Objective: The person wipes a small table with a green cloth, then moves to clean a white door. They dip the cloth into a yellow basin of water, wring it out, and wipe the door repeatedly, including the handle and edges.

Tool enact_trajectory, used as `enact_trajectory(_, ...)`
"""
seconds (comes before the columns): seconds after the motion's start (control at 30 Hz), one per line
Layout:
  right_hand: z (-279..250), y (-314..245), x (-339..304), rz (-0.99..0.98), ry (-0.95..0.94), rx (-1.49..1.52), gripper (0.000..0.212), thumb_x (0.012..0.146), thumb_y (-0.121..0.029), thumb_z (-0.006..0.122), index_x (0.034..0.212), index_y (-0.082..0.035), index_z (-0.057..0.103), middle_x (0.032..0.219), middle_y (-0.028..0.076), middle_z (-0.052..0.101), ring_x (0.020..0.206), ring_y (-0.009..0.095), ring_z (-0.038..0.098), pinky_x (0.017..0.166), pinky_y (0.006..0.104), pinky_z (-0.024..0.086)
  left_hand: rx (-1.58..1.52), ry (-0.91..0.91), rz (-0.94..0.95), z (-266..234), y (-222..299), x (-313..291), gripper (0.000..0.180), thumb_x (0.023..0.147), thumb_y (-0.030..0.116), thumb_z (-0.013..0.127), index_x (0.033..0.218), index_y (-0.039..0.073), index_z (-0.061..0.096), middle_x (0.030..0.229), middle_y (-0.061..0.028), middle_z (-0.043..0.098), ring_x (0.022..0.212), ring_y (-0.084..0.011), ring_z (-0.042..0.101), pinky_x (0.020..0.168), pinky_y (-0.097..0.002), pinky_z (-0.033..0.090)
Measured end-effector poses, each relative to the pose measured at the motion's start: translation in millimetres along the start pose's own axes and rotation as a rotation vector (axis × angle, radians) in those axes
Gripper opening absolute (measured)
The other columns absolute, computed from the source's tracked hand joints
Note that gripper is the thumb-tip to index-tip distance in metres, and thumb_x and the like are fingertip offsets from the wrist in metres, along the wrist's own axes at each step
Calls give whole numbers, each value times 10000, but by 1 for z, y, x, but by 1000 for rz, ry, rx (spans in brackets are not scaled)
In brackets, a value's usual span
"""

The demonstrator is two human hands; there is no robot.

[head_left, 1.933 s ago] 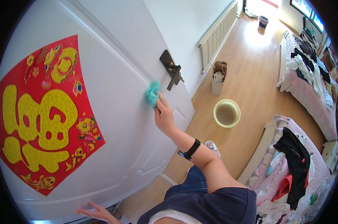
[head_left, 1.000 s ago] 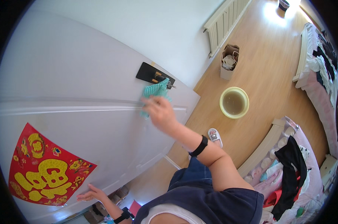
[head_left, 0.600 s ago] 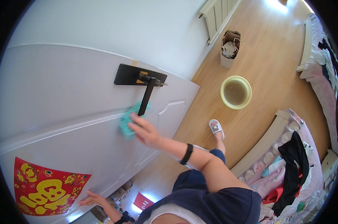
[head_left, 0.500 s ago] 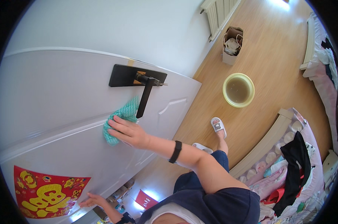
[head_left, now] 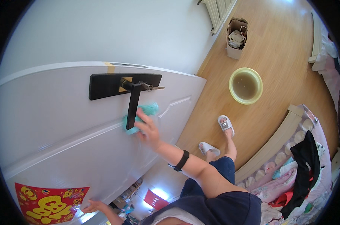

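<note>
Cloth, turquoise and crumpled, lies against my white door, just behind the black handle. Its long axis slants from lower left to upper right, close to the line of the raised moulding on the panel, and its looser end points up and to the right. The handle crosses in front of it, long axis nearly upright in my view, free end pointing down and a little left; whether the two touch, I cannot tell. The handle's black plate runs left to right above, with keys sticking out toward the right.

My right hand is on the cloth from below, its fingers moderately spread and pointing up and left, the tips close to the handle's side. They are blurred, so I cannot tell whether they pinch a fold or only press it flat. A black band circles that arm.

My left hand is low, near the door's lower edge, just right of the red and gold poster. Its fingers are loosely parted, a little bent, pointing left, with nothing visible in them; whether they touch the door, I cannot tell.
</note>
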State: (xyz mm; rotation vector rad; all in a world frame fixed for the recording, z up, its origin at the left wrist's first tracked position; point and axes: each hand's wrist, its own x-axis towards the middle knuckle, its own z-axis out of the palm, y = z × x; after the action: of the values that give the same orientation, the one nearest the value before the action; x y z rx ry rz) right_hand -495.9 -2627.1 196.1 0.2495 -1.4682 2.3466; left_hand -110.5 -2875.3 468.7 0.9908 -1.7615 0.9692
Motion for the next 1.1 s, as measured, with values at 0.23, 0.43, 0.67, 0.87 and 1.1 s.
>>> enact_trajectory(0.23,-34,73,6,-66,-63,-333,345,848,17,589,1177,-62,659,1462,220,462,1300,396,505,1030,412,475,-56,68,92,14,-29,6,965,963,579,503,1538,-68,77,1518,-411,166,1418,-550,189,1119,-603,266)
enact_trajectory(0.43,-49,84,0,480,112,-245,501,900,20,453,1398,-21,491,1564,264,282,1447,436,267,1172,435,279,137,33,200,25,-49,11,947,997,605,378,1530,-82,2,1526,-413,139,1408,-573,159,1142,-622,203)
enact_trajectory(0.67,-66,138,38,717,158,-269,515,931,-38,425,1440,41,399,1598,254,202,1471,424,215,1196,462,208,216,102,254,21,-44,8,899,1009,592,347,1501,-122,114,1518,-400,196,1368,-544,270,1144,-581,248)
enact_trajectory(0.87,-81,139,30,455,-65,-261,543,948,-49,393,1483,25,332,1600,275,166,1482,423,173,1208,413,189,192,88,271,22,-24,3,883,1009,572,366,1493,-130,133,1511,-394,216,1367,-528,286,1142,-568,259)
enact_trajectory(1.1,-123,232,39,777,193,-267,565,991,-91,352,1526,34,220,1608,268,140,1497,405,133,1223,408,139,182,101,306,24,-13,9,865,1010,548,389,1483,-138,156,1504,-387,240,1367,-509,304,1141,-554,271)
